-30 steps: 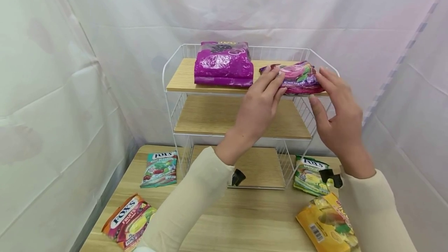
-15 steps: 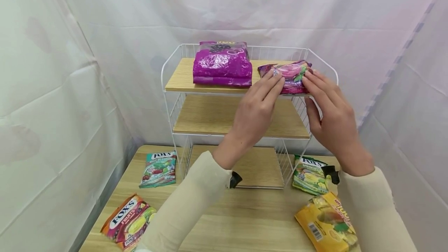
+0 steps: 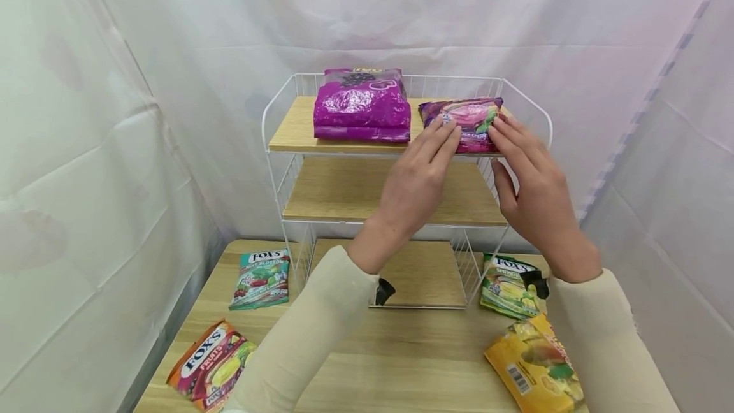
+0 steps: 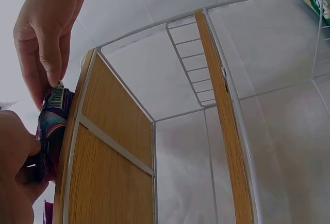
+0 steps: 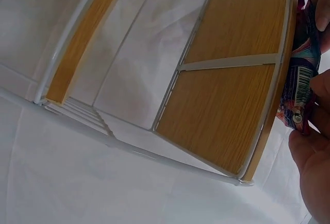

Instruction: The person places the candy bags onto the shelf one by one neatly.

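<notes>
A dark purple and pink candy bag [image 3: 471, 113] lies on the right half of the top shelf board [image 3: 289, 134], near its front edge. My left hand [image 3: 415, 180] touches the bag's front left part with nearly straight fingers. On its right end rest the fingers of my right hand [image 3: 533, 190], the thumb held apart below them. In the left wrist view, both the left hand [image 4: 13, 167] and the right hand [image 4: 46, 31] touch the bag [image 4: 53, 126]. The right wrist view shows the right hand [image 5: 315, 154] at the bag's barcode end [image 5: 300, 87].
A bright purple candy bag [image 3: 362, 107] stands left on the top board. Below are a middle board [image 3: 344, 190] and a bottom board [image 3: 424, 273] in the white wire rack. On the table lie a teal bag [image 3: 260, 279], a red-orange bag [image 3: 209, 365], a green bag [image 3: 507, 285] and a yellow bag [image 3: 533, 362].
My right hand has moved left, from the bag's right side onto its right end. The bag has shifted slightly left and lies straighter. My left hand stays at its front left part.
</notes>
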{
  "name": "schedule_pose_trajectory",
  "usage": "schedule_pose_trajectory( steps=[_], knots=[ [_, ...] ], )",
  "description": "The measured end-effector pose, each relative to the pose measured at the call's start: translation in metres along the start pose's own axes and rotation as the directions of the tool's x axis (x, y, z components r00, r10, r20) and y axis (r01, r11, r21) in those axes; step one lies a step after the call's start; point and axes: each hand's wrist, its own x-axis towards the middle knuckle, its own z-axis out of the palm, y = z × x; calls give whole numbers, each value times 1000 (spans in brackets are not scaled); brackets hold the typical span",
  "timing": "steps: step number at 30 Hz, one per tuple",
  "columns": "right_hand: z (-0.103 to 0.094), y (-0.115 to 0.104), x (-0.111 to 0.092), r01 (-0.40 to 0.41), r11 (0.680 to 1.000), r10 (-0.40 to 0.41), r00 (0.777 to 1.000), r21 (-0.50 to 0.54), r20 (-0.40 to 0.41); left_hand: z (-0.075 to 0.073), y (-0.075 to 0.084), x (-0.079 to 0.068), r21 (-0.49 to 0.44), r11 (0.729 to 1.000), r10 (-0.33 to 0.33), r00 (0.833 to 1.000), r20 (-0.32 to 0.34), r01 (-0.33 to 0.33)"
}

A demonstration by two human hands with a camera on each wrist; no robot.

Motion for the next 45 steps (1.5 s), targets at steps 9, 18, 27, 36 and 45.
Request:
schedule_pose_trajectory(
  steps=[9, 18, 27, 36, 45],
  knots=[
    [2, 2, -4, -24, 999, 25, 999, -37, 31, 2, -1, 1, 85, 996, 30, 998, 52, -34],
    [6, 3, -5, -51, 998, 53, 997, -29, 62, 8, -3, 0, 104, 994, 22, 997, 67, -29],
    [13, 8, -8, -86, 996, 88, 993, -28, 82, 12, -4, -1, 181, 983, 9, 991, 131, -33],
    [14, 9, -5, -49, 993, 61, 992, -103, 114, 10, 0, 1, 237, 971, -57, 976, 210, 6],
    [19, 12, -7, -27, 987, 46, 992, -158, 118, 12, 9, 4, 327, 944, -159, 937, 310, 51]
  ],
)
